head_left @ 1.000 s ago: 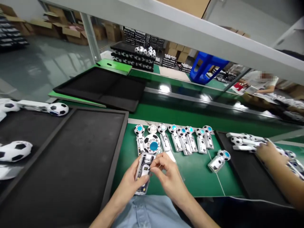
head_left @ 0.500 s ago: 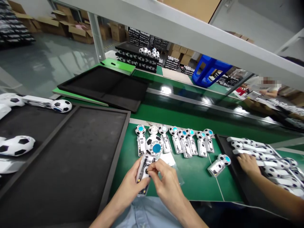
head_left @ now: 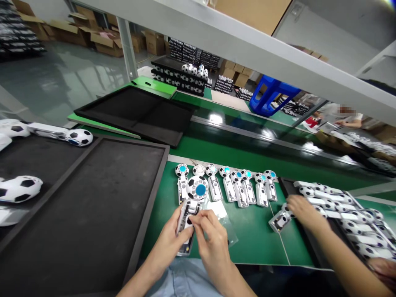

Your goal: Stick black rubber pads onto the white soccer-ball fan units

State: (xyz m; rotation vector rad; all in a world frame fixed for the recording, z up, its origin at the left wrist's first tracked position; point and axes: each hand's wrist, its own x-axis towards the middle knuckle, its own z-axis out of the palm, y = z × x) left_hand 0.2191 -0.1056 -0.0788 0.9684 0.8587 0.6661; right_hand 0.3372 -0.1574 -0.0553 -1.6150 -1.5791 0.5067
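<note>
Left hand (head_left: 167, 248): curled narrow around a clear-cased handle unit (head_left: 186, 226), which stands tilted, its lower end just above the near edge of the surface (head_left: 247, 243). Right hand (head_left: 210, 241): narrow pinch, fingertips (head_left: 196, 220) on the upper middle of the unit. The fingers hide much of the unit's face; circuit parts show through the case, but they are blurred, and whether a small part sits in the pinch cannot be made out.

Just beyond the unit lies a football-patterned disc with a blue centre (head_left: 198, 188). A clear plastic sleeve (head_left: 222, 218) lies beside the right hand, partly covered by it. Along the far edge of the green surface stands a close row of similar handle units with ball heads (head_left: 238, 185); most show blue centres, and some overlap.

Toward the right edge, a co-worker's hand (head_left: 305, 210) rests on a white unit (head_left: 280, 220), covering its head. Behind it, a black tray (head_left: 287, 185) holds white units with football heads (head_left: 340, 216), cut off by the frame. A second partial hand (head_left: 383, 270) sits at the lower right corner, its owner unclear. On the left, a black foam tray (head_left: 77, 206) carries football-patterned pieces (head_left: 20, 189), also cut off by the frame.
</note>
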